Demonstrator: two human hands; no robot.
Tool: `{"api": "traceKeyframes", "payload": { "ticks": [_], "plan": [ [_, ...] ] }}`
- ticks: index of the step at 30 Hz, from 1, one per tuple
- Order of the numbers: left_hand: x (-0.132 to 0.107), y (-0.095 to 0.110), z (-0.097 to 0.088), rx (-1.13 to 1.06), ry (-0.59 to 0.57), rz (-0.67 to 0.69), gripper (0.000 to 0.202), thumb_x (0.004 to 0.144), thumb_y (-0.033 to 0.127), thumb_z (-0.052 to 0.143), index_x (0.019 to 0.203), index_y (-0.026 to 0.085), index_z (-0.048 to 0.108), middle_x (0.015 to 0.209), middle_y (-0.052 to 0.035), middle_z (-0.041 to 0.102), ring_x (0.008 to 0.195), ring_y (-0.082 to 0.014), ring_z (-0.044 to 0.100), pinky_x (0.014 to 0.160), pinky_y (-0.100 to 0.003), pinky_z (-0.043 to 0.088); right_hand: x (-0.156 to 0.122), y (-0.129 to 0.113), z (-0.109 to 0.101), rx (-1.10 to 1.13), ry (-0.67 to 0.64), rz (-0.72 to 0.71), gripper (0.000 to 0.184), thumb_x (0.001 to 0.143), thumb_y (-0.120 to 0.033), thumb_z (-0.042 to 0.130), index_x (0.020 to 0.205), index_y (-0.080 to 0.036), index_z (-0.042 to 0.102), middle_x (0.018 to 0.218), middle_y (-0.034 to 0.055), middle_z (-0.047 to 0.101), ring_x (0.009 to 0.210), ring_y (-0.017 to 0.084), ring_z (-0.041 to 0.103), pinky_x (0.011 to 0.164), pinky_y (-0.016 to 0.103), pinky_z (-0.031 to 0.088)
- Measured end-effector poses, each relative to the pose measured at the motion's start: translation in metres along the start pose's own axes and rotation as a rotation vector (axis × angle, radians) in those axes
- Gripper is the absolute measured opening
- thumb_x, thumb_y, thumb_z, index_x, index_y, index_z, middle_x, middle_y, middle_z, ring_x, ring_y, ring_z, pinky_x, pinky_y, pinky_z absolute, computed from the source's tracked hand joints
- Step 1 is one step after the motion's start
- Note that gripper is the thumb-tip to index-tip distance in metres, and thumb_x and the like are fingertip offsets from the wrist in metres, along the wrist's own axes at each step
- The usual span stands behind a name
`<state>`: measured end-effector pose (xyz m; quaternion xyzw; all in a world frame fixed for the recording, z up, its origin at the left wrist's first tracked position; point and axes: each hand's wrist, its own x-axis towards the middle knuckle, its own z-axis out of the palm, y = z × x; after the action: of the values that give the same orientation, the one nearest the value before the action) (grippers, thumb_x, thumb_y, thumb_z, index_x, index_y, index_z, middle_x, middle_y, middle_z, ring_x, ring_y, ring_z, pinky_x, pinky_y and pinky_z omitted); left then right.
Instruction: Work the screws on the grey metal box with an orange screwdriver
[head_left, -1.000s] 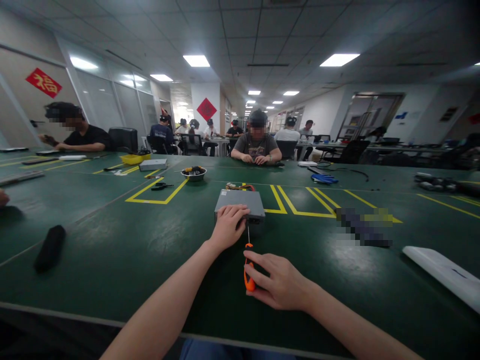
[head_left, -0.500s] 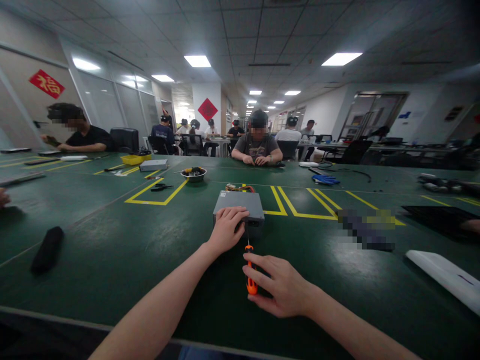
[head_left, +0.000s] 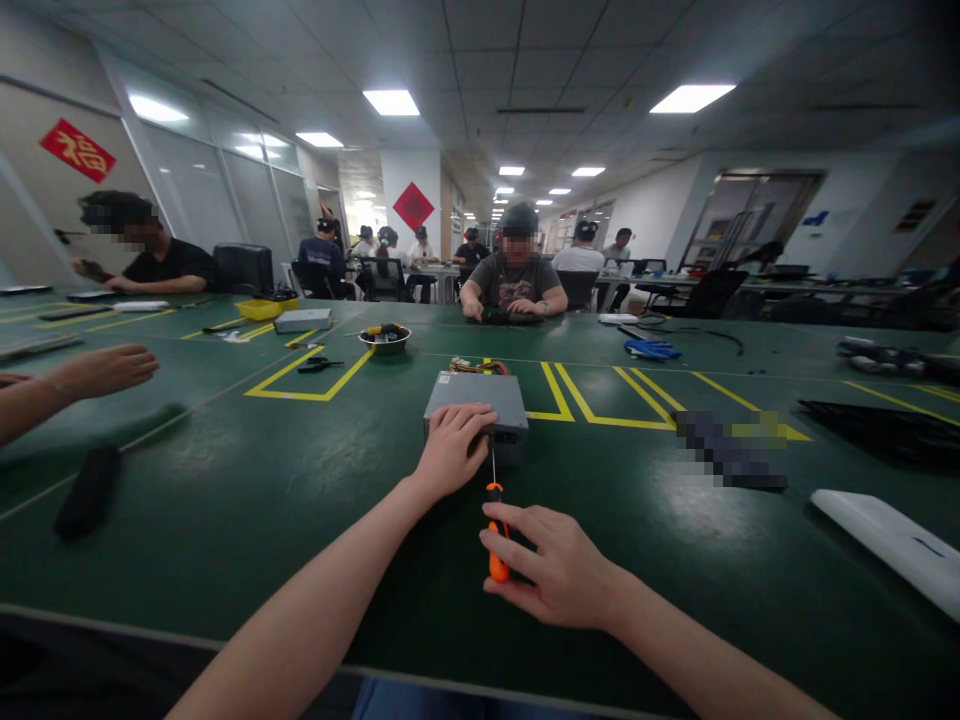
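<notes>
A grey metal power supply unit (head_left: 480,393) sits on the green table, its bundle of coloured cables (head_left: 480,366) at the far side. My left hand (head_left: 456,447) lies over the unit's near left part, fingers on the top and thumb down at the front face, gripping it. An orange and black screwdriver (head_left: 498,560) is between the fingers and thumb of my right hand (head_left: 559,562). Its thin shaft points away from me to the unit's front face, just under my left thumb. Whether the tip sits in a screw is too small to tell.
Another person's hand (head_left: 105,373) reaches in at left, near a dark pouch-like object (head_left: 88,492). Beyond are a metal bowl of tools (head_left: 385,340), black pliers-like tool (head_left: 319,365), and blue gloves (head_left: 652,349). A white casing (head_left: 889,545) lies right. A person (head_left: 517,270) sits opposite.
The screwdriver's handle has turned slightly in my right hand. My left hand stays on the power supply. Another person's hand has come further in from the left; one at far right has gone.
</notes>
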<state>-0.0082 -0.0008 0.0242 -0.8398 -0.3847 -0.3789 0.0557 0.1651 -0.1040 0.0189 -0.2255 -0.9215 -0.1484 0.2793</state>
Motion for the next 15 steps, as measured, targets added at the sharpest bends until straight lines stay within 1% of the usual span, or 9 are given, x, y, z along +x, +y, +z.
{"api": "traceKeyframes", "payload": {
  "ticks": [4, 9, 12, 15],
  "plan": [
    [-0.0002, 0.0, -0.0005, 0.007, 0.005, -0.001, 0.032, 0.082, 0.017, 0.047, 0.112, 0.027, 0.054, 0.12, -0.0009, 0.056, 0.113, -0.0177, 0.046, 0.096, -0.037, 0.03, -0.0035, -0.0003, 0.0035, 0.003, 0.061, 0.013, 0.029, 0.085, -0.033, 0.049, 0.107, -0.013, 0.051, 0.11, 0.0175, 0.057, 0.089, 0.021, 0.061, 0.07, 0.03, 0.051],
    [-0.0001, -0.0007, -0.0002, 0.007, 0.007, 0.005, 0.032, 0.082, 0.018, 0.047, 0.112, 0.027, 0.054, 0.12, -0.0011, 0.056, 0.113, -0.0179, 0.046, 0.096, -0.038, 0.03, -0.0031, -0.001, -0.0033, 0.074, 0.085, 0.05, 0.033, 0.085, -0.031, 0.045, 0.112, -0.013, 0.047, 0.115, 0.0185, 0.053, 0.096, 0.021, 0.06, 0.071, 0.029, 0.052],
    [-0.0003, -0.0014, 0.0002, 0.004, 0.009, 0.009, 0.032, 0.082, 0.018, 0.047, 0.113, 0.027, 0.053, 0.12, -0.0005, 0.056, 0.114, -0.0174, 0.045, 0.097, -0.037, 0.029, -0.0016, -0.0001, -0.0039, 0.07, 0.113, 0.024, 0.032, 0.085, -0.03, 0.045, 0.111, -0.012, 0.047, 0.111, 0.0185, 0.056, 0.092, 0.021, 0.061, 0.07, 0.029, 0.052],
    [-0.0008, -0.0019, 0.0005, 0.006, 0.014, 0.012, 0.032, 0.082, 0.018, 0.047, 0.113, 0.027, 0.053, 0.121, -0.0004, 0.056, 0.114, -0.0173, 0.045, 0.097, -0.037, 0.029, -0.0024, 0.0012, -0.0002, 0.046, 0.15, 0.006, 0.027, 0.083, -0.032, 0.05, 0.104, -0.013, 0.048, 0.108, 0.0174, 0.059, 0.084, 0.019, 0.063, 0.068, 0.029, 0.052]
  ]
}}
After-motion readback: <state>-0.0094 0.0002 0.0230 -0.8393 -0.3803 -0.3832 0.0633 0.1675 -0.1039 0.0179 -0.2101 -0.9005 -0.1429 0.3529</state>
